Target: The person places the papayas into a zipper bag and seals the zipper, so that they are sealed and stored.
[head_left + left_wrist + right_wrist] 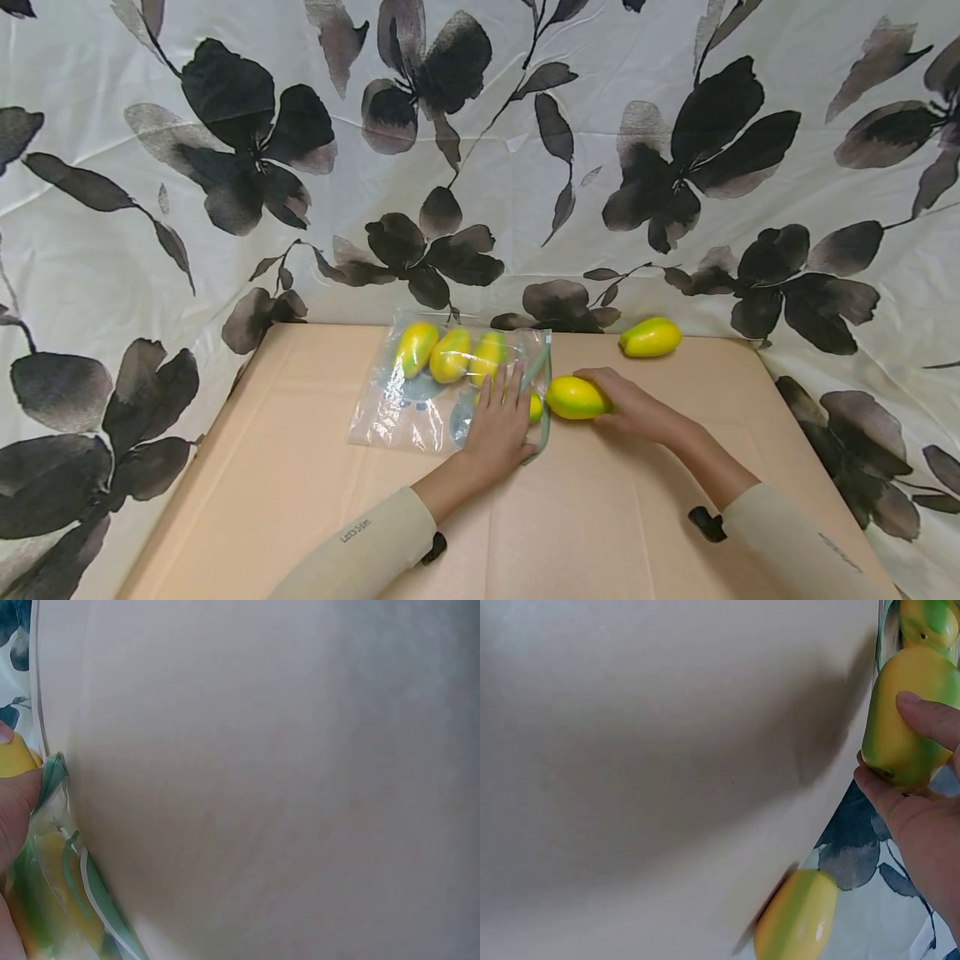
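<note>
A clear plastic bag (375,417) with a green-edged mouth lies flat, holding several yellow-green fruits (451,355), plump and pear-shaped like small papayas. My left hand (495,425) rests on its right part with fingers extended, partly covering one fruit inside. In the left wrist view, the thumb (16,814) is at the green edge (54,776). At the bag's mouth, my right hand (626,404) grips another yellow-green fruit (577,397). In the right wrist view, thumb and fingers are on opposite sides of this fruit (907,720), its far end right by a bagged one (928,622).
One more loose yellow-green fruit (650,337) lies near the back edge of the tan board (300,500), beyond the right hand. A white cloth (525,183) with dark flowers hangs behind the board and shows along its sides.
</note>
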A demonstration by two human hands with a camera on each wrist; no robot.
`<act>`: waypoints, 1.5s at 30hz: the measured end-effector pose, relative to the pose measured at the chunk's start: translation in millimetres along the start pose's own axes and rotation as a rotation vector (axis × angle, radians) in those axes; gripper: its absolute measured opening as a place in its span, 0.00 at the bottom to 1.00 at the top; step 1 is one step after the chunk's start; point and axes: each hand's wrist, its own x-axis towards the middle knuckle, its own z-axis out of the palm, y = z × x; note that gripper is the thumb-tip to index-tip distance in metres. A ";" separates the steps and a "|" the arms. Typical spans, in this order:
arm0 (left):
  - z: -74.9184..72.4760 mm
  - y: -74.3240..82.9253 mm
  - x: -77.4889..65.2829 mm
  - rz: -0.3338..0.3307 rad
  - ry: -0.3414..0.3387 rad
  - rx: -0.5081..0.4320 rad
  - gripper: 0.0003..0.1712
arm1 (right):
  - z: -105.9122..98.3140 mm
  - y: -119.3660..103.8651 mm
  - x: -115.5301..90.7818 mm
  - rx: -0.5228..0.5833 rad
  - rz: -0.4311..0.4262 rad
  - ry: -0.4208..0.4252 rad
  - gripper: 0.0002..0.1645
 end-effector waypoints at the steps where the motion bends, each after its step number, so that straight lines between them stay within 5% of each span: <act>1: 0.1 0.1 -0.1 0.000 0.000 -0.001 0.63 | 0.5 -0.5 0.7 0.000 0.001 -0.006 0.47; 13: -1.9 1.1 1.0 0.021 0.030 0.065 0.63 | 7.7 -4.7 11.5 -0.034 -0.009 -0.054 0.47; 25: -3.8 2.0 1.9 0.033 0.012 0.137 0.64 | 18.5 -13.4 26.3 0.091 0.058 -0.062 0.41; 37: -3.7 1.3 0.1 0.042 0.011 0.122 0.64 | 22.4 -19.7 31.5 0.065 -0.075 -0.041 0.37; 45: -4.5 1.7 -0.9 0.041 0.022 0.134 0.65 | 21.7 -20.3 32.1 0.114 -0.031 -0.042 0.33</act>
